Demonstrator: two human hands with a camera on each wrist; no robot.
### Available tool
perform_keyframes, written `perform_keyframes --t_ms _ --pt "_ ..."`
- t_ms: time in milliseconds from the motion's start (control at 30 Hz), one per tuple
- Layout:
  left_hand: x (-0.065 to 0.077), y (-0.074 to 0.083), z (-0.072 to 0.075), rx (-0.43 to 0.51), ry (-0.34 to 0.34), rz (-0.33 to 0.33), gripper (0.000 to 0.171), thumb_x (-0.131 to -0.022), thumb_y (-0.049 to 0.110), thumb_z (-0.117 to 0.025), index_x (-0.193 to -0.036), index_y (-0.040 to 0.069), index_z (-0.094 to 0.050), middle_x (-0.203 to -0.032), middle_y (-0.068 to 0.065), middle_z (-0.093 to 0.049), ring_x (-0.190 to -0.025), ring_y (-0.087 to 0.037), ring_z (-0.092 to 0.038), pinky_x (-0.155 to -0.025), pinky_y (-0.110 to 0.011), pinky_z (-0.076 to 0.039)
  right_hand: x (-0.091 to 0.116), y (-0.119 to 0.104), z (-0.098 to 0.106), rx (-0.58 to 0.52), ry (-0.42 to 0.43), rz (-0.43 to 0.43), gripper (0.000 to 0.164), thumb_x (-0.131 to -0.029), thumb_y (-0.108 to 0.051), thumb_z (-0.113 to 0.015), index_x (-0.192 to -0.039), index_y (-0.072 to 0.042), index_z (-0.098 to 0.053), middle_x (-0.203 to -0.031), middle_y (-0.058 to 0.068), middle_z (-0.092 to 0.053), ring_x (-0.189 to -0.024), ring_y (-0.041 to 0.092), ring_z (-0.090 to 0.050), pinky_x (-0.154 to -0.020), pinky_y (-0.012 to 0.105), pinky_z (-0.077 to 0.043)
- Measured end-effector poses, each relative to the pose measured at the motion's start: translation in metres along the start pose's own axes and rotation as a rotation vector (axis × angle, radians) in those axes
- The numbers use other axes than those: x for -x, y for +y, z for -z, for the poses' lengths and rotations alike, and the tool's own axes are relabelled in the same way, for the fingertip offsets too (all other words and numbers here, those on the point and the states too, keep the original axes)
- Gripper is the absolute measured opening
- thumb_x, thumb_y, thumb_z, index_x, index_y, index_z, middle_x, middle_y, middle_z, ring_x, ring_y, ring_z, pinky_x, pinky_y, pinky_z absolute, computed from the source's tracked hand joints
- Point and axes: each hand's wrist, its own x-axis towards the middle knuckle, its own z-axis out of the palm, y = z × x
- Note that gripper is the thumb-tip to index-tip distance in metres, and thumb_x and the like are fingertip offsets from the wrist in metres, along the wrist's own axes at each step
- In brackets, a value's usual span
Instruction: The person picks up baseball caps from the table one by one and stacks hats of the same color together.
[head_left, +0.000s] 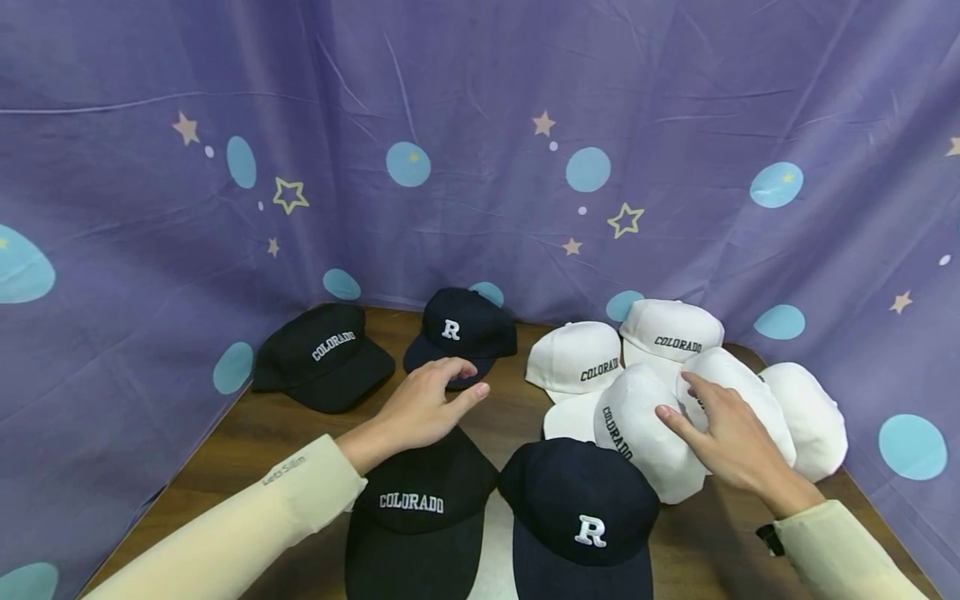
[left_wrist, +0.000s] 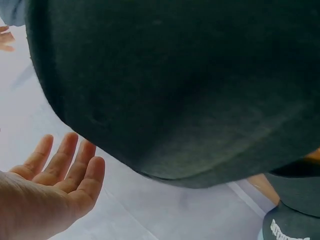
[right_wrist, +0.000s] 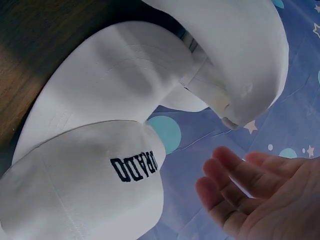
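My left hand (head_left: pixel 423 404) hovers with fingers extended above the front black cap (head_left: pixel 412 529) lettered COLORADO, its fingertips overlapping the brim of a navy "R" cap (head_left: pixel 480 329) farther back. In the left wrist view the fingers (left_wrist: pixel 60 162) lie beside a large dark cap (left_wrist: pixel 175 90), holding nothing. Over the group of white caps (head_left: pixel 645 433) is my right hand (head_left: pixel 738 442), thumb and fingers spread. The right wrist view shows that hand (right_wrist: pixel 255 192) empty, apart from a white COLORADO cap (right_wrist: pixel 90 185) and another white cap (right_wrist: pixel 245 60).
Another black COLORADO cap (head_left: pixel 318 362) sits at the back left of the wooden table (head_left: pixel 225 475). A second navy "R" cap (head_left: pixel 577 483) lies at the front beside the black one. Behind and around the table hangs a purple curtain (head_left: pixel 487 200) with stars and blue ovals.
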Motion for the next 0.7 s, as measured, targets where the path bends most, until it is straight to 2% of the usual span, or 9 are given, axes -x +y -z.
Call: perform_keyframes --t_ms 333,567,700 --pt "0.007 -0.012 0.001 -0.015 0.003 0.023 0.049 -0.102 0.048 -0.059 -0.132 0.009 -0.065 -0.133 -0.007 -0.065 -0.128 -0.031 -0.055 -0.108 -0.054 -0.041 0.001 0.004 0.0 0.019 -0.056 -0.082 0.083 -0.099 -0.058 -0.059 -0.151 0.004 -0.042 -0.134 0.03 -0.059 -0.127 0.051 -0.049 -0.097 0.067 -0.039" --pt "0.009 -0.019 0.006 -0.031 0.012 0.02 0.052 -0.103 0.05 -0.057 -0.134 0.008 -0.064 -0.136 -0.009 -0.064 -0.129 -0.032 -0.054 -0.11 -0.056 -0.038 0.002 0.006 -0.002 0.024 -0.072 -0.092 0.083 -0.098 -0.06 -0.059 -0.148 0.005 -0.045 -0.125 0.029 -0.064 -0.113 0.046 -0.062 -0.089 0.063 -0.047" --pt "0.009 -0.022 0.011 -0.024 0.025 0.037 0.054 -0.103 0.051 -0.056 -0.136 0.009 -0.063 -0.138 -0.009 -0.063 -0.131 -0.033 -0.054 -0.111 -0.056 -0.038 0.001 0.007 -0.004 0.017 -0.076 -0.099 0.08 -0.098 -0.059 -0.061 -0.144 0.005 -0.049 -0.119 0.025 -0.066 -0.107 0.042 -0.064 -0.085 0.06 -0.049"
